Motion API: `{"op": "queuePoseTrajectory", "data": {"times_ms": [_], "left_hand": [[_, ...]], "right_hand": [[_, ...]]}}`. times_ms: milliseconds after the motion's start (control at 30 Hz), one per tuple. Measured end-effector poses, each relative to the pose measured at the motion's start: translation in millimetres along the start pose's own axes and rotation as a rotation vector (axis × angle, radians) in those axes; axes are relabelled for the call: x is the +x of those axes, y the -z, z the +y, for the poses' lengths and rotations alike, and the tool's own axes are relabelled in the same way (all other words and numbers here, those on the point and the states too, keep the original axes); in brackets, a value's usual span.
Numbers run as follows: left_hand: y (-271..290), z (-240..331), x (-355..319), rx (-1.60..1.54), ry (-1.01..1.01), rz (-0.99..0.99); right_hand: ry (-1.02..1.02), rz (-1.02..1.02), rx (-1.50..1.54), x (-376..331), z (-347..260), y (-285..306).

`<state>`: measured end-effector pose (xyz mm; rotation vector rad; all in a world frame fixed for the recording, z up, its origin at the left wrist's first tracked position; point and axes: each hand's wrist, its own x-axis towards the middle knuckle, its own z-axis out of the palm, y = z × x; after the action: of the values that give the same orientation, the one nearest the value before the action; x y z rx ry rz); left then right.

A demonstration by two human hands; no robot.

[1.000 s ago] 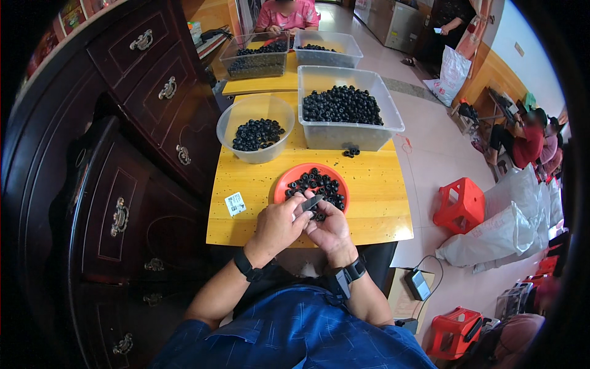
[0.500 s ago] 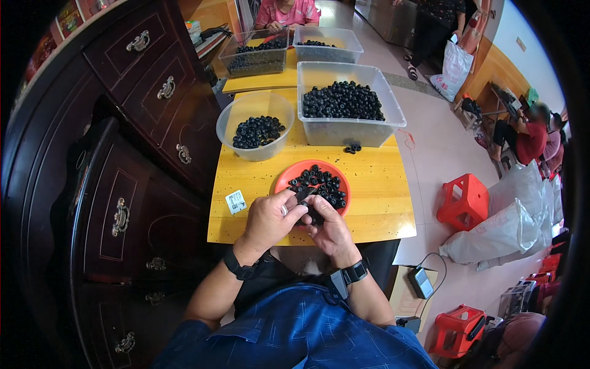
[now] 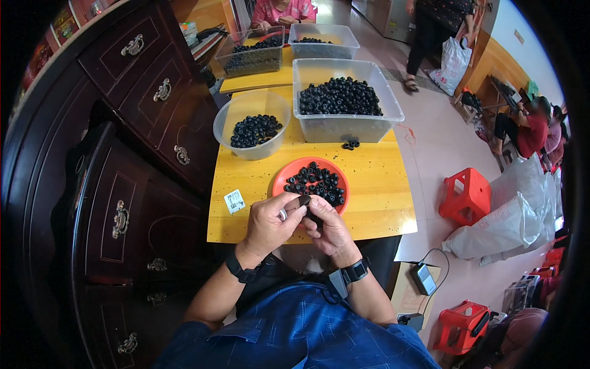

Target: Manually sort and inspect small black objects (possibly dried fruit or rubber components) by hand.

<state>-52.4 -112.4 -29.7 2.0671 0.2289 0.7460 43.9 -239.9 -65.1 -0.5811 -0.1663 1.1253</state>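
Observation:
My two hands meet over the near rim of a red plate [image 3: 280,182] piled with small black ring-shaped parts [image 3: 314,179]. Between thumb and finger, my left hand [image 3: 269,222] pinches a dark, flat piece [image 3: 303,200]; its exact kind is unclear. A white band circles one of its fingers. My right hand [image 3: 332,232] has its thumb against that same piece, and its curled fingers hold black ring-shaped parts [image 3: 314,219], partly hidden in the palm. A few loose black rings [image 3: 351,145] lie on the yellow table [image 3: 375,184] beyond the plate.
Behind the plate stand a round clear tub [image 3: 270,151] and a large clear bin [image 3: 344,130], both holding black rings. A white label card [image 3: 234,201] lies at left. Dark drawers [image 3: 138,67] flank the table's left; red stools [image 3: 465,195] and white sacks [image 3: 498,227] stand right.
The dark piece between my fingers has turned and now lies flatter across my fingertips. My hands stay over the plate's near rim. A person at the back right has stepped leftward.

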Motion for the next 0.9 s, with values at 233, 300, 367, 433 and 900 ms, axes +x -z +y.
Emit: {"op": "queuePoseTrajectory", "data": {"times_ms": [233,300,367,433,900], "left_hand": [[-0.7,20.1,1.5,-0.129,0.073,-0.086],[0.2,15.3,-1.2,-0.160,0.090,-0.102],[-0.4,3.5,-5.1,-0.193,0.107,-0.118],[-2.3,-11.1,-8.9,-0.192,0.083,-0.078],[-0.1,7.3,-4.2,0.031,-0.042,0.006]], "right_hand": [[0.024,0.005,-0.126,-0.7,-5.4,5.0],[0.025,-0.038,-0.184,-2.6,-6.7,5.5],[0.016,-0.051,-0.155,-5.0,-7.5,1.0],[0.007,-0.066,-0.125,-6.1,-5.6,-1.9],[0.068,-0.008,0.069,-4.4,3.4,10.1]]}}
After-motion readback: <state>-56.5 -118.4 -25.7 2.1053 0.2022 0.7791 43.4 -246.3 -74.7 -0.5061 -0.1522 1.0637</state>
